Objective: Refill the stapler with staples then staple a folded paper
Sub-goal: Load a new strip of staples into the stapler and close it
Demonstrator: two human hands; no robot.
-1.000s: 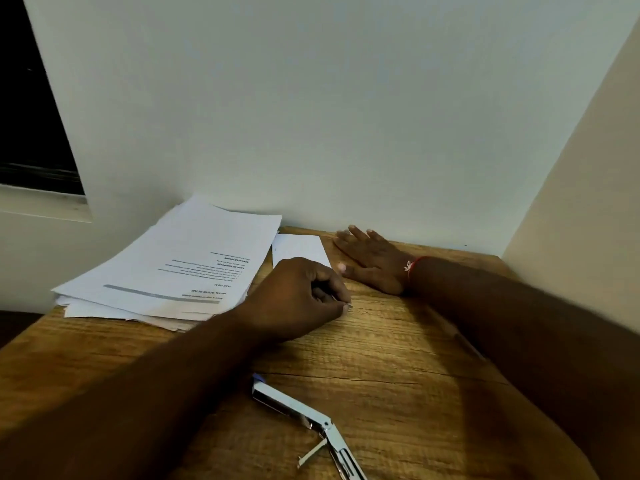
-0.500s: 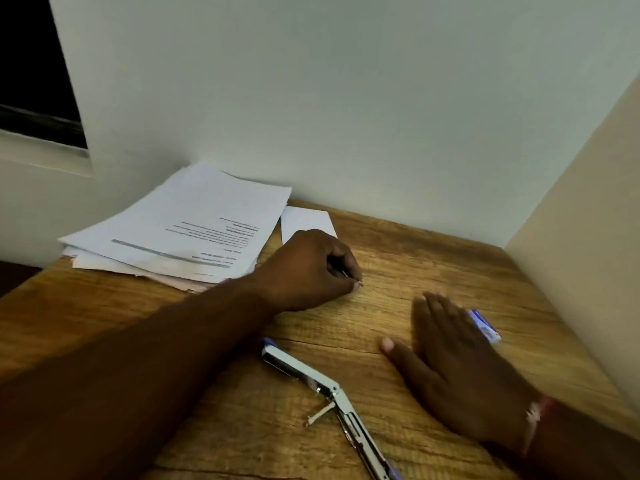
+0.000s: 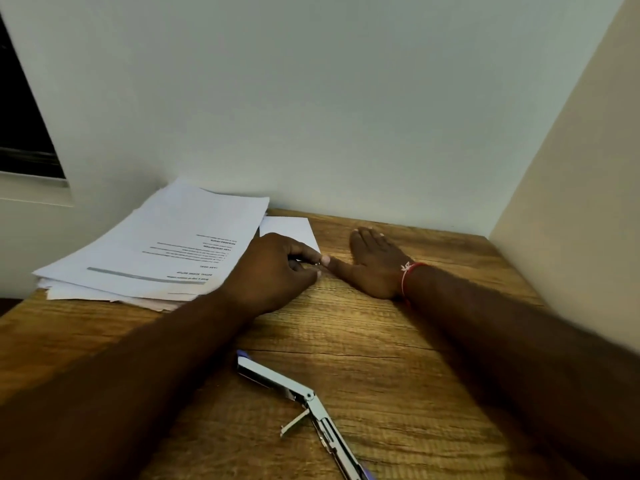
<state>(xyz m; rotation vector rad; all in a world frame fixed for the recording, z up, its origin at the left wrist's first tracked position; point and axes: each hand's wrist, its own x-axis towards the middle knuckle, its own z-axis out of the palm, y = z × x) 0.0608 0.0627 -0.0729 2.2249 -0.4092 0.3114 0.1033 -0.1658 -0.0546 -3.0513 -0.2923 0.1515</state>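
The stapler (image 3: 294, 393) lies swung open on the wooden desk (image 3: 363, 341) near the front, its metal staple channel facing up. My left hand (image 3: 273, 271) rests on the desk behind it, fingertips pinched on a small thin metal piece that looks like a strip of staples (image 3: 313, 262). My right hand (image 3: 375, 265) lies flat, palm down, just right of it, the thumb touching my left fingertips. A small folded white paper (image 3: 289, 228) lies behind my left hand, partly covered by it.
A loose stack of printed sheets (image 3: 162, 244) fills the desk's back left corner. White walls close off the back and the right side. A dark window opening (image 3: 20, 133) is at the far left.
My right hand, half a second ago near the front right beside a small blue-and-white box, has returned to lie flat next to my left hand. The box is out of sight. The left hand has stayed put.
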